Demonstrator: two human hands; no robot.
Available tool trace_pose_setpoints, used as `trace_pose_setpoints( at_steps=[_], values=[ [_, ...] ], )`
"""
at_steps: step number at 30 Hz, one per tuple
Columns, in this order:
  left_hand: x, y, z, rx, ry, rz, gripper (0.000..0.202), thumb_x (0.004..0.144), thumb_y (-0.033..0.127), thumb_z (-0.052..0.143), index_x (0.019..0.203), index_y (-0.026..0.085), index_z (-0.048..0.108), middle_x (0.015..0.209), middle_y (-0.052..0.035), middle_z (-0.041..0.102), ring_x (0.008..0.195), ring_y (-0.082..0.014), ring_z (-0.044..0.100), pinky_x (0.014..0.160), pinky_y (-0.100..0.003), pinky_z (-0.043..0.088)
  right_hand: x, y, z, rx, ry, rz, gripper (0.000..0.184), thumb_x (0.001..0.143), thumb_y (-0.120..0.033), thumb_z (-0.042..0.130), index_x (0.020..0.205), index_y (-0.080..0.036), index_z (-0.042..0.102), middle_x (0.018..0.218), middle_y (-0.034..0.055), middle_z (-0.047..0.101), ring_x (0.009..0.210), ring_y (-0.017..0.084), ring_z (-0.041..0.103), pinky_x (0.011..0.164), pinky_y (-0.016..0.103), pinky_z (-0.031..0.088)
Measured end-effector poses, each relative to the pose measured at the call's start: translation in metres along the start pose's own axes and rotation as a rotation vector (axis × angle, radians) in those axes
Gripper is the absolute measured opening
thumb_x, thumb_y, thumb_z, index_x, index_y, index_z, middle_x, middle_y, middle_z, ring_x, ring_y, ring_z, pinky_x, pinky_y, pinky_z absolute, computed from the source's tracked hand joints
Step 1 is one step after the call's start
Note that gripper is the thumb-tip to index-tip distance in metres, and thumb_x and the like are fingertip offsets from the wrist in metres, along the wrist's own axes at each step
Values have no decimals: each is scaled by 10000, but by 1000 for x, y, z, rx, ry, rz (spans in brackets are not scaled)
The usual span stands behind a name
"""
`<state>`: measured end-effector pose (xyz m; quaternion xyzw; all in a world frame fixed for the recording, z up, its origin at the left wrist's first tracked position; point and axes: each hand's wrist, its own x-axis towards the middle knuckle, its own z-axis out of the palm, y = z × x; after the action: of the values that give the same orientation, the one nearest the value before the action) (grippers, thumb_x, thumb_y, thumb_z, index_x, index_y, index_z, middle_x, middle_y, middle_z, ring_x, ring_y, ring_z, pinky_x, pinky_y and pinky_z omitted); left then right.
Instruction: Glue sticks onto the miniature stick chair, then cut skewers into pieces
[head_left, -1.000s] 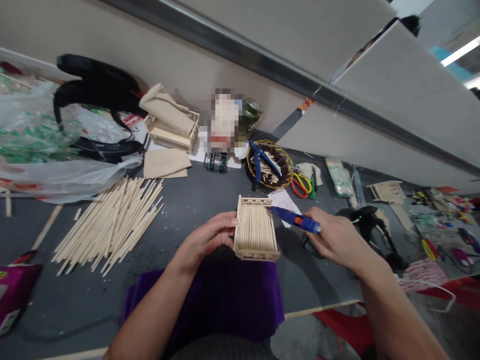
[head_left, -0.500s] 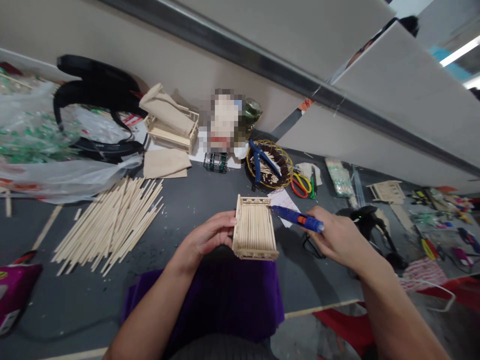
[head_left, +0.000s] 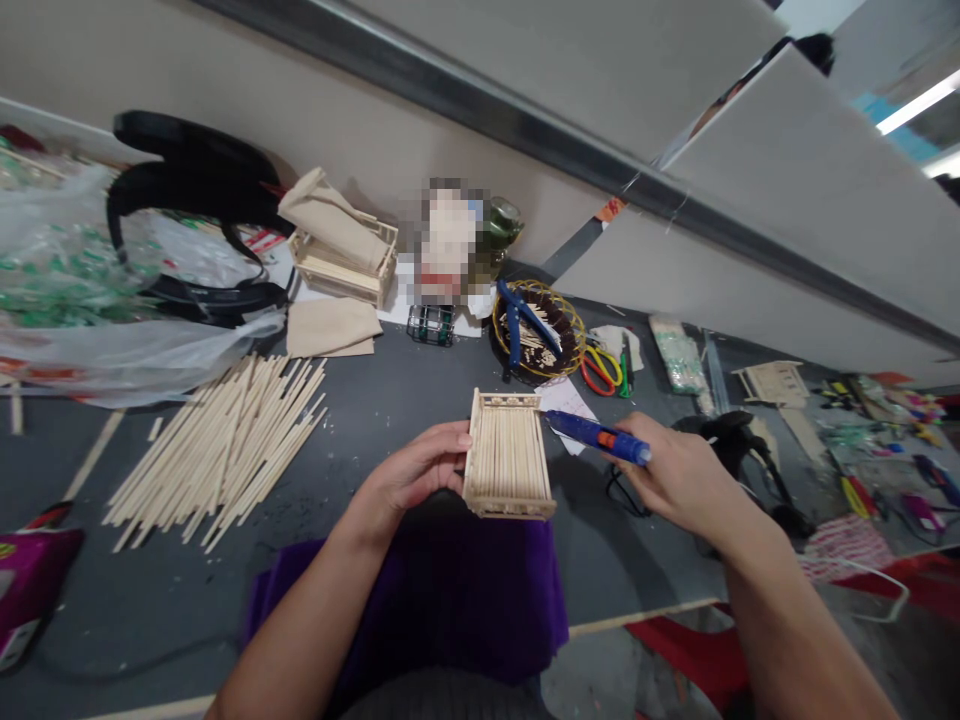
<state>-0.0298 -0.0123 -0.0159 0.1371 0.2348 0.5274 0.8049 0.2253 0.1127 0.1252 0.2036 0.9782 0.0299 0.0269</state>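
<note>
Pinching the stick tray (head_left: pixel 510 455) by its left side in the left hand (head_left: pixel 416 470), keeping it between both hands; gripping the blue glue gun (head_left: pixel 589 430) in the right hand (head_left: pixel 667 470), now easing slightly outward from the far right corner, perhaps just breaking contact

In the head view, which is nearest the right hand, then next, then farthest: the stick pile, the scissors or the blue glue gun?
1. Blue glue gun: held in the right hand.
2. Scissors: beyond it, slightly left.
3. Stick pile: far left.
</note>
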Motion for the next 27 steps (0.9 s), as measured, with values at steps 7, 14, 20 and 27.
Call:
trace_pose_setpoints(
  at_steps=[7, 14, 20, 27],
  values=[
    [-1, 1, 1, 10, 7, 17, 291, 743, 269, 671, 1000, 137, 708, 855, -79, 698, 718, -172, 646, 673, -275, 536, 0, 1, -1, 2, 20, -4, 57, 898, -187, 411, 925, -194, 461, 743, 19, 550, 558, 148, 529, 535, 247, 390],
    [-3, 3, 2, 8, 23, 18, 262, 735, 268, 680, 961, 141, 718, 809, -73, 694, 683, -169, 634, 656, -275, 536, 0, 0, -1, -8, 40, -17, 56, 903, -184, 410, 924, -189, 461, 750, 23, 556, 552, 146, 530, 537, 250, 388],
    [-2, 2, 1, -6, 19, 8, 305, 711, 290, 704, 972, 133, 709, 813, -68, 691, 677, -154, 636, 638, -259, 542, -1, 1, -1, -9, 43, -4, 52, 896, -180, 409, 912, -197, 456, 740, 18, 551, 545, 148, 530, 530, 252, 381],
    [-2, 3, 0, 0, 28, -6, 329, 690, 310, 729, 965, 132, 705, 816, -72, 684, 656, -148, 628, 630, -263, 534, -2, -1, -1, -13, 62, -5, 50, 886, -175, 428, 914, -190, 466, 745, 22, 554, 557, 149, 532, 527, 251, 373]
  ],
)
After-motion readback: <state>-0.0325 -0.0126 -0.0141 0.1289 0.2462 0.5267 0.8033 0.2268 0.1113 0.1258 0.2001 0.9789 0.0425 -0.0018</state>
